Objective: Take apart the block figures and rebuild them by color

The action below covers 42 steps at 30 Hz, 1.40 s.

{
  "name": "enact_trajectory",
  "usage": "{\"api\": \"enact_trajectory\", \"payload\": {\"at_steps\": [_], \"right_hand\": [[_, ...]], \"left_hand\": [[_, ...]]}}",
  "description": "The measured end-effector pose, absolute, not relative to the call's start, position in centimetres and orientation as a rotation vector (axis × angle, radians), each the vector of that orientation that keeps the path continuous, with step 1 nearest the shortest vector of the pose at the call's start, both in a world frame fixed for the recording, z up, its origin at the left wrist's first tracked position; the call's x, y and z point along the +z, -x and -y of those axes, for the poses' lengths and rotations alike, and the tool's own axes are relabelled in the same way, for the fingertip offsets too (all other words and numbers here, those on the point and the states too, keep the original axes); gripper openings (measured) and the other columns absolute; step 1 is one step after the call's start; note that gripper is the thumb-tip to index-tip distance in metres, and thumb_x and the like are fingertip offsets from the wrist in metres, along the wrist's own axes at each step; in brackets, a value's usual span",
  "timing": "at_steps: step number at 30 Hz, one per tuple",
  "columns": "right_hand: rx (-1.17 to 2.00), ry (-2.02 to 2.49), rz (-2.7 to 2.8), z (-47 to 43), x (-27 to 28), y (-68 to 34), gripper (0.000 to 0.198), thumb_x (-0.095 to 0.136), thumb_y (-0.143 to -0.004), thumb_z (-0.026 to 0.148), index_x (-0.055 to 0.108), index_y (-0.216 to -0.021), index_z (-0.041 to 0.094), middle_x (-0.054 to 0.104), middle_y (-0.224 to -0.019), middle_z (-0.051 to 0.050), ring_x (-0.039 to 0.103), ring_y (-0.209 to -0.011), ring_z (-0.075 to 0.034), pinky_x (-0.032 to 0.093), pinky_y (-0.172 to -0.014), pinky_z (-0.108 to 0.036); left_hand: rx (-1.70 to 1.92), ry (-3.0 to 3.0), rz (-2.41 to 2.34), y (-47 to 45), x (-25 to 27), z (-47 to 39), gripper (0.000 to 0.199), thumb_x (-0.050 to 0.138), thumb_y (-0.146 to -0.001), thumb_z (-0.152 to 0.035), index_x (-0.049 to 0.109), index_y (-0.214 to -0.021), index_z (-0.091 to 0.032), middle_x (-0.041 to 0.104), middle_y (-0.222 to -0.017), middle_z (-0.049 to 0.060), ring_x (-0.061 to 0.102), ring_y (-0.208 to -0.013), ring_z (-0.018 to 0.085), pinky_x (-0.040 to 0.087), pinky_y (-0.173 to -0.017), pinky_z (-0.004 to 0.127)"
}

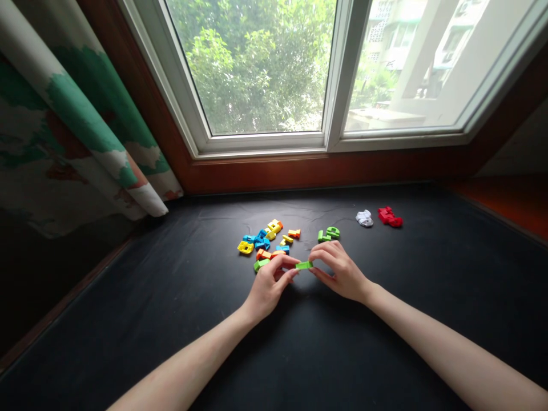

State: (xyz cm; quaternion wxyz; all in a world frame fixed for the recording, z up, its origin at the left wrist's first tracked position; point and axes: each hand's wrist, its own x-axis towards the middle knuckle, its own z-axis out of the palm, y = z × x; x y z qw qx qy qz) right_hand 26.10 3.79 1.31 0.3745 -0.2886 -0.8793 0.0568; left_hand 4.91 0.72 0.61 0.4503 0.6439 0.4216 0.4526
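A small green plastic piece [303, 265] is pinched between my two hands above the black tabletop. My left hand [269, 285] grips its left end with thumb and fingertips, while my right hand [338, 271] has the right end. Just beyond my left hand lies a loose pile of blue pieces [261, 240], yellow pieces [245, 247] and orange pieces [294, 233]. Another green piece [261, 265] lies at the near edge of that pile, partly behind my left hand. Past my right fingers sit two more green pieces [333, 232] close together.
Farther right on the black tabletop [274, 354] lie a small cluster of white pieces [365, 218] and a cluster of red pieces [389, 217]. A window [325, 149] with a wooden sill stands behind the table. At the left hangs a patterned curtain [98, 131] reaching the tabletop.
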Motion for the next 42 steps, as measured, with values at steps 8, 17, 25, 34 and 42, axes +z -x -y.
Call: {"api": "enact_trajectory", "payload": {"at_steps": [8, 17, 25, 34, 42], "right_hand": [[0.134, 1.097, 1.885, -7.4, 0.9, -30.8, 0.012, 0.055, -0.091, 0.034, 0.056, -0.089, 0.022, 0.06, -0.098, -0.009, 0.058, -0.099, -0.027, 0.045, -0.092, -0.044], [0.047, 1.232, 2.004, -9.3, -0.4, -33.0, 0.012, 0.055, -0.086, 0.035, 0.053, -0.084, 0.023, 0.059, -0.102, -0.009, 0.057, -0.104, -0.03, 0.041, -0.095, -0.048], [0.015, 1.341, 2.083, -9.3, -1.0, -32.9, 0.008, 0.055, -0.085, 0.029, 0.051, -0.084, 0.022, 0.058, -0.107, -0.01, 0.055, -0.108, -0.029, 0.041, -0.092, -0.046], [0.031, 1.413, 2.09, -9.4, -1.3, -33.0, 0.011, 0.054, -0.086, 0.033, 0.054, -0.086, 0.022, 0.058, -0.107, -0.009, 0.055, -0.108, -0.029, 0.042, -0.087, -0.044], [0.061, 1.434, 2.083, -9.5, -1.1, -33.0, 0.015, 0.053, -0.088, 0.037, 0.054, -0.091, 0.022, 0.06, -0.106, -0.009, 0.056, -0.107, -0.03, 0.041, -0.089, -0.044]], "left_hand": [[1.098, -1.637, -1.075, -4.9, 0.9, -0.4, 0.019, 0.061, -0.089, -0.035, 0.064, -0.095, -0.017, 0.066, -0.094, 0.005, 0.065, -0.08, 0.016, 0.055, -0.068, 0.026], [1.077, -1.763, -1.073, -5.0, 1.4, -0.1, 0.016, 0.057, -0.091, -0.032, 0.064, -0.095, -0.018, 0.068, -0.094, 0.006, 0.066, -0.086, 0.017, 0.055, -0.072, 0.027], [1.084, -1.826, -1.058, -5.0, 1.3, -0.1, 0.012, 0.056, -0.091, -0.026, 0.063, -0.096, -0.017, 0.069, -0.094, 0.006, 0.067, -0.085, 0.016, 0.055, -0.075, 0.026], [1.131, -2.052, -1.034, -4.6, 0.9, 0.0, 0.012, 0.052, -0.093, -0.019, 0.061, -0.101, -0.018, 0.068, -0.098, 0.006, 0.065, -0.085, 0.015, 0.054, -0.075, 0.026], [1.223, -2.476, -1.255, -1.8, 1.5, -0.8, 0.02, 0.051, -0.093, -0.015, 0.056, -0.111, -0.021, 0.065, -0.11, 0.008, 0.059, -0.107, 0.022, 0.047, -0.095, 0.039]]}}
